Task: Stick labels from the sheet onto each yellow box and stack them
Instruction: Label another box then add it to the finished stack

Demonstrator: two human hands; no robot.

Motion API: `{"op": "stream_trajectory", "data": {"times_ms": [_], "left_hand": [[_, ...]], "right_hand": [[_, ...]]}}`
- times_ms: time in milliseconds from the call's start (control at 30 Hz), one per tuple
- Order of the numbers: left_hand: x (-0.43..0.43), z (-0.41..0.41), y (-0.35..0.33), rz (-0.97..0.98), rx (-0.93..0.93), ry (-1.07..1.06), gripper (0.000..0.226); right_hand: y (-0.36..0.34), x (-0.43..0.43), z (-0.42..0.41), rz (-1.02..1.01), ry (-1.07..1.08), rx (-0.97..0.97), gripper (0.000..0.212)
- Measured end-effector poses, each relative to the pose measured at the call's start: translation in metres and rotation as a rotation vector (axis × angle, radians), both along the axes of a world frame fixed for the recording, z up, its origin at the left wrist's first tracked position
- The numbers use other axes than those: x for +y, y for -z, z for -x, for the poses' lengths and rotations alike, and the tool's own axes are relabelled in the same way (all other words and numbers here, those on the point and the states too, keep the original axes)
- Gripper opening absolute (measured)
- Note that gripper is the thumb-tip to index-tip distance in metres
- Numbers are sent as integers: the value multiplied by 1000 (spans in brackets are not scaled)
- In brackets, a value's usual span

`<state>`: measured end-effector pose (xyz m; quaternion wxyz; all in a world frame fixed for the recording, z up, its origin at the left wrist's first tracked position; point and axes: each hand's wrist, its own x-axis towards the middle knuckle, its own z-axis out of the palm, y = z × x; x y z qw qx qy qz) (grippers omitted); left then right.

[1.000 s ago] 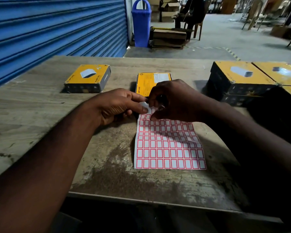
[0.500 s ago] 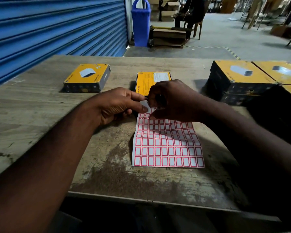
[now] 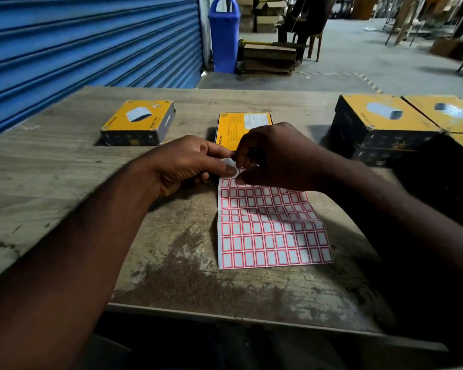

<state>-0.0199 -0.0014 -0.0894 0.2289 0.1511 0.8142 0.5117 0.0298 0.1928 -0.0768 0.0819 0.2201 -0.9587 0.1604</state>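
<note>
Left hand [image 3: 187, 164], right hand [image 3: 278, 156] on label sheet [image 3: 267, 231], long axis near-to-far.

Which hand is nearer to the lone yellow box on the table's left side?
Left. The left hand pinches the label sheet's top corner just right of the lone yellow box, not touching it; the right hand pinches the same edge farther right, before the middle box.
</note>
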Motion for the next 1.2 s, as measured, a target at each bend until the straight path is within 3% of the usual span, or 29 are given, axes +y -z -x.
{"op": "stream_trajectory", "data": {"times_ms": [233, 433, 700, 933, 1200], "left_hand": [[0, -2, -3, -43, -49, 6, 19], [0, 0, -1, -29, -44, 35, 28], [2, 1, 0, -32, -49, 43, 18], [2, 6, 4, -23, -61, 32, 32], [1, 8, 5, -14, -58, 15, 31]], "right_hand": [[-1, -1, -1, 2, -8, -21, 22], [-1, -1, -1, 7, -5, -38, 19], [0, 0, -1, -3, -14, -32, 21], [0, 0, -1, -22, -4, -19, 21], [1, -1, -1, -39, -19, -14, 21]]}}
